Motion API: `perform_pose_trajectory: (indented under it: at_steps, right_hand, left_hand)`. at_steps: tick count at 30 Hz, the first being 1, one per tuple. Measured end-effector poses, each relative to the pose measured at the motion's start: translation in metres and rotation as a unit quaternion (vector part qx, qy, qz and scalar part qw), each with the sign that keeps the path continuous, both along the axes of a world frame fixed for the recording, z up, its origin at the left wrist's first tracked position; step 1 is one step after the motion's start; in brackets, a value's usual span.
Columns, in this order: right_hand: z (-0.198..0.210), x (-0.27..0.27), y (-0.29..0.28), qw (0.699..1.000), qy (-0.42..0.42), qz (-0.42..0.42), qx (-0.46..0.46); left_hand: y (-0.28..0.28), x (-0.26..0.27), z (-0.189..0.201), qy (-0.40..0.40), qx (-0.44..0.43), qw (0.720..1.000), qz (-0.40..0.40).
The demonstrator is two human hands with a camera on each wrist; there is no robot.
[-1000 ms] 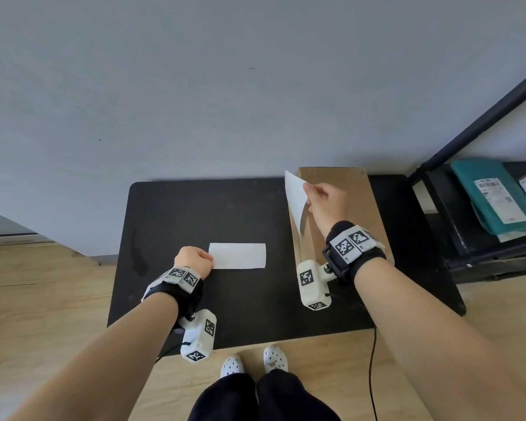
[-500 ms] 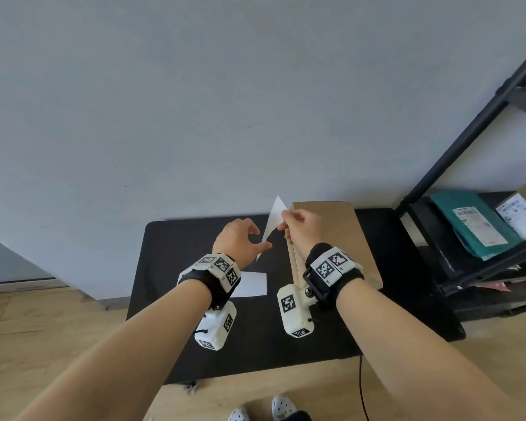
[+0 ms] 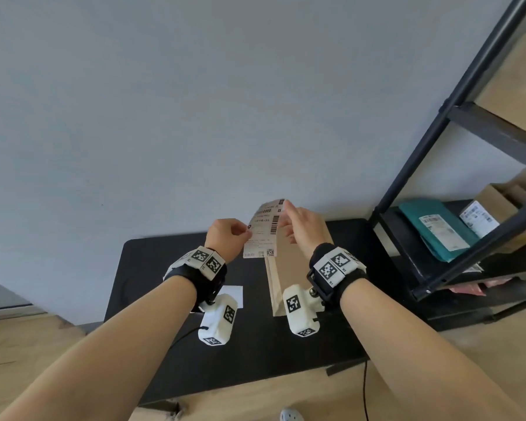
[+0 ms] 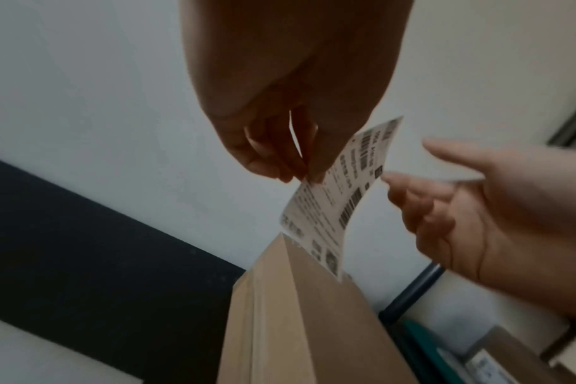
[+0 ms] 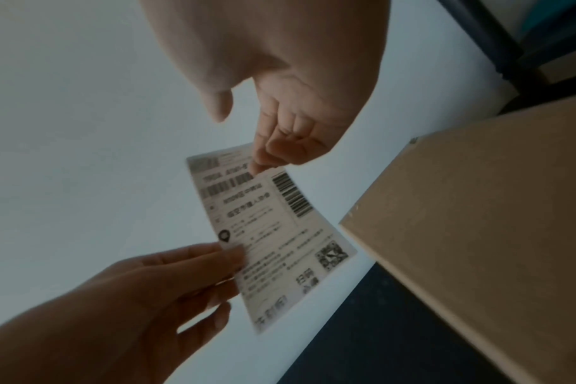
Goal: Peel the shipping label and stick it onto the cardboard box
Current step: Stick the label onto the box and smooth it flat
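Note:
The white printed shipping label hangs in the air above the far end of the flat brown cardboard box, printed face toward me. My left hand pinches the label's left edge between thumb and fingers. My right hand is at the label's upper right. Its fingertips touch the label near the top, and the thumb stands apart. The box lies on the black table. A blank white backing sheet lies on the table under my left wrist.
A black metal shelf stands at the right, holding a teal parcel and labelled cardboard boxes. A grey wall runs behind the table. A cable hangs off the table's front edge.
My left hand left the backing sheet on the table and rose to pinch the label's left edge. The label turned its printed face toward me. My right hand's pinch loosened to fingertip contact.

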State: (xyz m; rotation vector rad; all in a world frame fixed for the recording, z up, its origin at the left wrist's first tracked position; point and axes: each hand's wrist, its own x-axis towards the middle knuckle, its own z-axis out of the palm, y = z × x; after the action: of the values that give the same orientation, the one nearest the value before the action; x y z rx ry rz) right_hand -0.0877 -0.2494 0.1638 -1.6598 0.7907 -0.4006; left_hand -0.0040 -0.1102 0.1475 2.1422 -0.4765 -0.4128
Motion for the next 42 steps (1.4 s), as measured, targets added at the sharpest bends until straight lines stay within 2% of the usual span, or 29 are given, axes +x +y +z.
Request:
perform_pose_trajectory:
  at_steps: [4,6,9,12,21,26,42]
  right_hand:
    - [-0.015,-0.014,-0.039,0.996,0.063,0.007,-0.058]
    - [-0.023,-0.023,-0.053,0.991,0.113,0.052,-0.05]
    - [-0.033,-0.039,-0.07,0.977,0.164,0.125,-0.049]
    - [-0.045,-0.05,-0.086,0.974,0.168,0.146,-0.043]
    - [-0.077,-0.063,-0.114,0.971,0.193,0.142,-0.018]
    - [-0.084,-0.06,-0.115,0.972,0.191,0.128,-0.041]
    - [-0.081,-0.058,-0.105,0.96,0.234,0.118,-0.101]
  left_hand:
    - [-0.018,-0.005,-0.001,0.082,-0.042,0.996,0.003]
    - [-0.029,-0.011,-0.004,0.124,-0.059,0.991,0.0]
    - [-0.048,-0.023,-0.011,0.144,-0.063,0.987,0.005]
    - [-0.064,-0.035,-0.021,0.143,-0.053,0.988,0.02]
    - [-0.096,-0.053,-0.052,0.111,0.023,0.992,0.059]
    - [-0.103,-0.057,-0.06,0.091,0.038,0.99,0.099]
    - [-0.111,-0.063,-0.062,0.046,0.091,0.992,0.079]
